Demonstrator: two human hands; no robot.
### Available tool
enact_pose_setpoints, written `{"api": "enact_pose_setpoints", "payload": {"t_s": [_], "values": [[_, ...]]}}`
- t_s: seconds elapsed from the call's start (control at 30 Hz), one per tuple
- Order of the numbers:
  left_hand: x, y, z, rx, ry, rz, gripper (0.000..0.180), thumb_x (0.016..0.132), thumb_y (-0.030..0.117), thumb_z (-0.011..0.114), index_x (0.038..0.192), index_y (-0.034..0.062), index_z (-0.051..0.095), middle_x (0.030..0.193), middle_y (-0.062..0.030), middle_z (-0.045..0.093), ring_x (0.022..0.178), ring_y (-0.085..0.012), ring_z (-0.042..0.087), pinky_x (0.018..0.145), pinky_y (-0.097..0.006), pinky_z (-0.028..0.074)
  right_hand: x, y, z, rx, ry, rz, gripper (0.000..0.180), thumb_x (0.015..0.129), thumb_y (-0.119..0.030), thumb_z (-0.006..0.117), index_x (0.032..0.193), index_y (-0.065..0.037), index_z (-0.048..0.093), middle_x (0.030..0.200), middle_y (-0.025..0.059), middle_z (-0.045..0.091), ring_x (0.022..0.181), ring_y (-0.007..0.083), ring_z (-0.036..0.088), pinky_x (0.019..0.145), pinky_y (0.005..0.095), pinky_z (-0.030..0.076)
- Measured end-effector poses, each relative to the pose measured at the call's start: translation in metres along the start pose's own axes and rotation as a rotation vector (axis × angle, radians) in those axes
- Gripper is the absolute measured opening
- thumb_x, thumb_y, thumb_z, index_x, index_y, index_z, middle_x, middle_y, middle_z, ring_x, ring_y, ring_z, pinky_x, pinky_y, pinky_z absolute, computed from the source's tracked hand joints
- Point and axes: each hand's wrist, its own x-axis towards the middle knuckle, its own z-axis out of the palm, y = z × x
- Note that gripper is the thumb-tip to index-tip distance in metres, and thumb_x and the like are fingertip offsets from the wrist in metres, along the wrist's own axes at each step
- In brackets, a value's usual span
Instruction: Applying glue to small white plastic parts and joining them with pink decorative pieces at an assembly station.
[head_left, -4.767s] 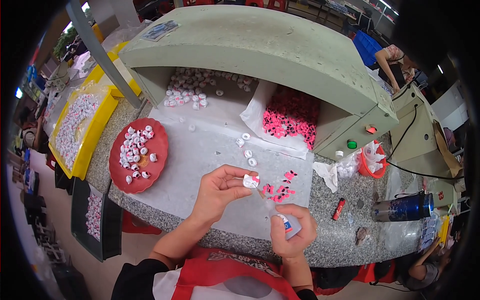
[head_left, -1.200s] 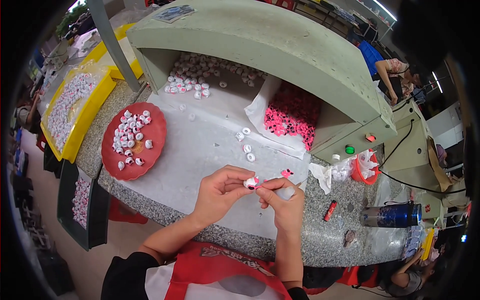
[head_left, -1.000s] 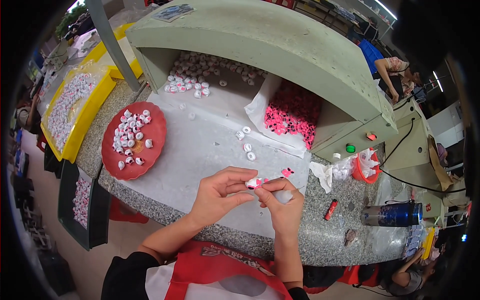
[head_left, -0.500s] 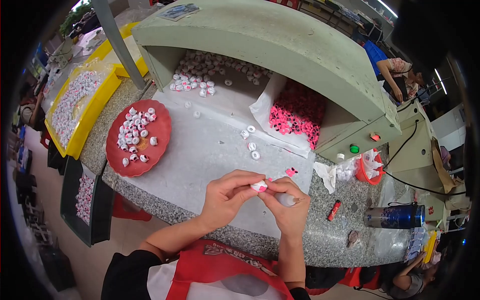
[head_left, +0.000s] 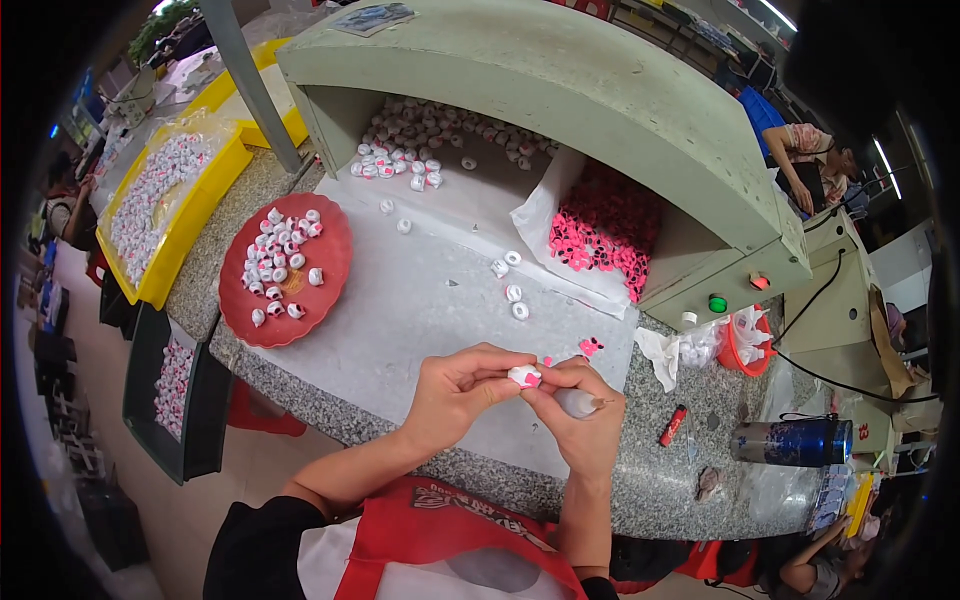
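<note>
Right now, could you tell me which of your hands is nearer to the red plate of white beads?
Left. The left hand is just right of and below the red plate; the right hand lies farther right, beyond it.

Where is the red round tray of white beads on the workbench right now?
In the head view, the red round tray sits on the person's left side of the bench, beside the yellow bin and beyond the left hand.

White and pink on speckled grey
White beads (head_left: 280,262) fill a red plate (head_left: 330,285) at the counter's (head_left: 640,480) left edge; pink-and-black pieces (head_left: 600,228) heaped under the pale green hood (head_left: 560,90); yellow trays (head_left: 190,215) beyond the left edge
</note>
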Motion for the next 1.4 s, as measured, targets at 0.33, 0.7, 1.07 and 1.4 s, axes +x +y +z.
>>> {"api": "enact_pose_setpoints", "payload": {"t_s": [0.33, 0.7, 1.07, 1.4], "values": [[0.007, -0.003, -0.012, -0.27, 0.04, -0.273, 0.028, 0.077, -0.002, 0.058, 0.105, -0.0052, 0.055, 0.094, -0.0129, 0.06, 0.087, -0.0153, 0.058, 0.076, -0.026, 0.048, 0.002, 0.009, -0.003, -0.024, -0.019, -0.103, 0.025, 0.066, 0.006, 0.068, 0.09, 0.0, 0.061, 0.076, 0.0073, 0.059, 0.067, 0.0096, 0.055, 0.058, 0.0208, 0.042], [0.002, 0.022, -0.001, 0.478, -0.144, 0.198, 0.035, 0.066, -0.004, 0.07, 0.098, -0.0003, 0.057, 0.079, -0.0083, 0.058, 0.069, -0.0122, 0.061, 0.058, -0.023, 0.051, -0.003, 0.025, -0.006, 0.528, -0.134, 0.119, 0.02, 0.069, 0.006, 0.065, 0.088, 0.002, 0.059, 0.084, 0.0139, 0.06, 0.06, 0.0121, 0.056, 0.048, 0.022, 0.044], [0.002, 0.007, -0.004, 0.476, -0.12, 0.31, 0.03, 0.067, -0.006, 0.068, 0.094, -0.0005, 0.058, 0.078, -0.0097, 0.059, 0.068, -0.0144, 0.062, 0.058, -0.024, 0.052, -0.002, 0.027, -0.001, 0.592, -0.098, 0.124, 0.012, 0.072, 0.004, 0.063, 0.084, 0.003, 0.06, 0.082, 0.0131, 0.059, 0.06, 0.0137, 0.054, 0.047, 0.0222, 0.043], [0.003, -0.041, -0.02, -0.938, -0.267, -0.426, 0.034, 0.084, 0.015, 0.055, 0.113, 0.0004, 0.046, 0.095, -0.0111, 0.058, 0.077, -0.0167, 0.062, 0.065, -0.023, 0.053, -0.018, 0.009, 0.023, -0.027, 0.187, -0.073, 0.024, 0.066, 0.005, 0.069, 0.086, 0.001, 0.058, 0.081, 0.0101, 0.058, 0.06, 0.0099, 0.054, 0.057, 0.0194, 0.043]]}}
